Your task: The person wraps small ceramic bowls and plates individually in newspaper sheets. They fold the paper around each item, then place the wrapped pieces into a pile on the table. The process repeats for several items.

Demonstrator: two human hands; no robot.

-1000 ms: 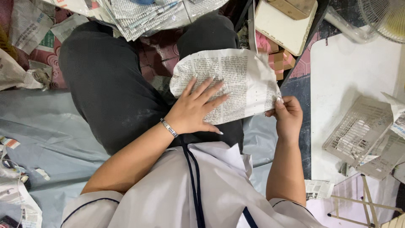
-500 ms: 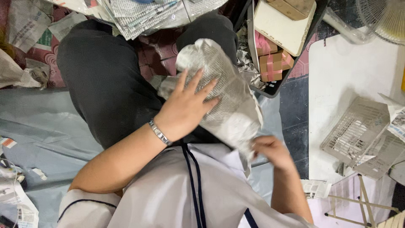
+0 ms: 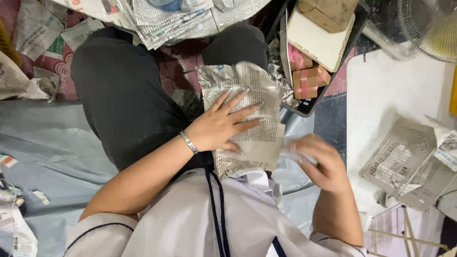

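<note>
A crumpled sheet of newspaper [image 3: 259,88], wrapped around something I cannot see, lies on my lap over my dark trousers [image 3: 119,95]. My left hand [image 3: 221,126], with a metal bracelet at the wrist, presses flat on it with fingers spread. Blurred by motion, my right hand [image 3: 320,164] sits at the bundle's lower right corner with its fingers curled. Whether it grips the paper's edge is unclear.
A black tray [image 3: 309,108] beside my knee holds pink-and-tan wrapped boxes [image 3: 307,78] and a cream box [image 3: 318,37]. A white low table [image 3: 395,85] with a plastic mesh basket [image 3: 402,154] and a fan [image 3: 431,26] stands right. Loose newspapers [image 3: 166,19] lie ahead, a grey sheet [image 3: 47,143] left.
The newspaper was spread wide across my lap and is now folded into a narrower bundle. My right hand left the sheet's right edge and moved lower; my left hand stayed pressed on top.
</note>
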